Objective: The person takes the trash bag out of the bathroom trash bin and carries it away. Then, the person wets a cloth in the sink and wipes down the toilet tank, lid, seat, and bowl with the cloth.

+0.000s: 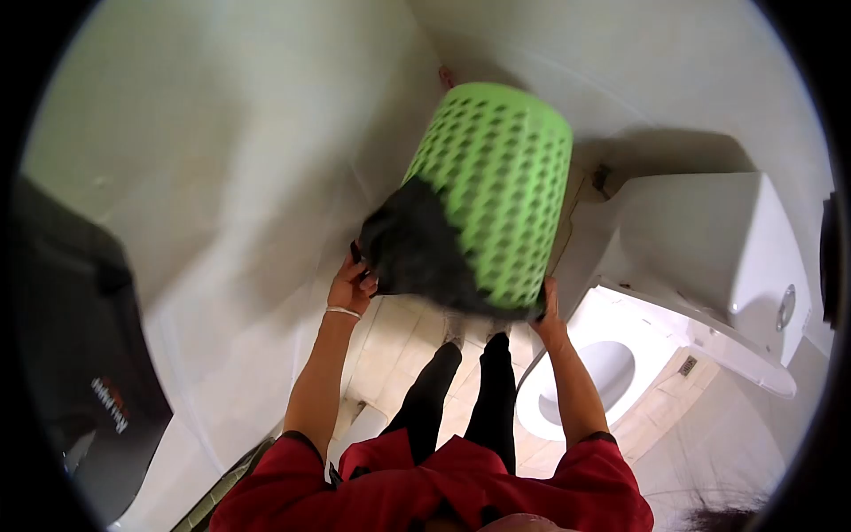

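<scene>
A green plastic basket with rows of holes is held up in front of me, tilted. Black bag-like material drapes over its left side and runs around its near end. My left hand has its fingers closed on the black material, left of the basket. At the basket's lower right edge is my right hand, gripping the near end where the black material wraps it. Most of its fingers are hidden behind the basket. Whatever is inside the basket cannot be seen.
To the right stands a white toilet with its lid raised, below a white tank. A black object with lettering is at the far left. Pale walls close in around the tiled floor. A small pink item is behind the basket.
</scene>
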The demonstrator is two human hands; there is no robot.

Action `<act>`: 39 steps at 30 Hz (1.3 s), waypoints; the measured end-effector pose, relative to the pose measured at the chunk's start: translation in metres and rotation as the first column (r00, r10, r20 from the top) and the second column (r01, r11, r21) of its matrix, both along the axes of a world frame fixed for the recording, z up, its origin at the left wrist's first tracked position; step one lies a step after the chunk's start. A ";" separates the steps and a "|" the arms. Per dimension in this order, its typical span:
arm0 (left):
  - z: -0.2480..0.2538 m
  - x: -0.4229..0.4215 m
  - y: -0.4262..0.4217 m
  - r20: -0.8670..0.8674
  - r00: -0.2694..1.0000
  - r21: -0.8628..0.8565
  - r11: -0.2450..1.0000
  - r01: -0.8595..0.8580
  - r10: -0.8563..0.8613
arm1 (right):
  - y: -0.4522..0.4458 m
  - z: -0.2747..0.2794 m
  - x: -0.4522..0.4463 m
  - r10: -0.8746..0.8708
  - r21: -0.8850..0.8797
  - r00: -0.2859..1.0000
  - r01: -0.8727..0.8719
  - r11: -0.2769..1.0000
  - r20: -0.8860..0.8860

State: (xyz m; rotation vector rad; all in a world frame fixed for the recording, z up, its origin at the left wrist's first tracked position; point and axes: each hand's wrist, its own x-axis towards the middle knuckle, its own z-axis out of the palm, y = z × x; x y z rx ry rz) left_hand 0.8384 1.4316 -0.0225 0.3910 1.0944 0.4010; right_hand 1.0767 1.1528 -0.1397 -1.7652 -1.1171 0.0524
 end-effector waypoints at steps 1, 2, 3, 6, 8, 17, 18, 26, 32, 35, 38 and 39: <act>0.017 0.020 0.001 0.015 1.000 0.016 1.000 0.001 -0.001 | 0.004 0.042 0.008 0.034 -0.143 0.999 -0.031 0.989 0.017; 0.039 0.048 -0.002 -0.089 0.993 0.001 0.997 -0.073 0.073 | 0.002 0.037 0.019 0.149 -0.287 0.965 -0.209 0.935 -0.216; 0.053 0.065 -0.004 -0.193 0.970 -0.002 0.989 -0.150 0.147 | 0.008 0.045 0.025 0.149 -0.280 0.969 -0.202 0.939 -0.199; 0.029 0.020 0.006 -0.020 0.994 0.103 0.988 0.111 -0.109 | 0.019 0.063 0.038 0.016 -0.361 0.999 -0.004 0.933 0.028; 0.027 0.012 0.000 0.029 0.944 0.202 0.927 0.317 -0.329 | 0.027 0.078 0.046 -0.009 -0.368 0.997 0.035 0.929 0.074; 0.044 0.045 -0.030 -0.293 0.954 0.068 0.996 -0.049 0.067 | 0.036 0.091 0.058 -0.058 -0.255 0.974 0.115 0.960 0.220; 0.041 0.040 -0.029 -0.247 0.969 0.053 0.999 -0.007 0.020 | 0.034 0.089 0.057 -0.060 -0.258 0.975 0.116 0.959 0.216; 0.019 0.025 -0.018 -0.002 0.984 -0.061 0.982 0.179 -0.179 | 0.021 0.045 0.047 -0.025 -0.404 0.999 0.033 0.914 0.025; -0.001 0.016 -0.017 -0.139 0.983 -0.196 0.977 0.090 -0.119 | 0.025 0.049 0.047 -0.040 -0.347 0.964 -0.056 0.936 -0.264; -0.011 0.010 -0.015 -0.025 0.994 -0.198 0.976 0.095 -0.102 | 0.026 0.060 0.045 -0.085 -0.335 0.924 -0.048 0.941 -0.372; -0.009 0.011 -0.015 0.014 0.994 -0.200 0.973 0.113 -0.113 | 0.013 -0.042 0.029 -0.208 -0.037 0.930 0.206 0.978 -0.302; -0.013 0.008 -0.014 -0.011 0.996 -0.221 0.972 0.086 -0.090 | 0.018 -0.041 0.031 -0.206 -0.039 0.929 0.204 0.978 -0.307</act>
